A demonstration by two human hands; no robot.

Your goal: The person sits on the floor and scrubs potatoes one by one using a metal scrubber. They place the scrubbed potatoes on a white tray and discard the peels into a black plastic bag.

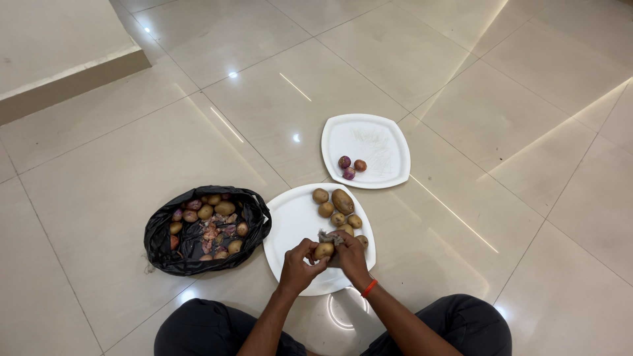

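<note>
Potatoes are what I am handling: one potato [324,250] is sitting between my two hands, just above the near white plate [290,224]. My left hand [300,264] is closing around its left side, and my right hand [349,257] is gripping it from the right together with what looks like a small grey cloth [330,237], though I cannot tell for sure. Six or so more potatoes [339,209] are lying on that plate's right half. I am judging the sorting as partly done: the black bag [204,227] beside the plate is holding many potatoes and reddish onions mixed with peel scraps. The far white plate [376,135] is carrying only three small reddish onions [351,167].
</note>
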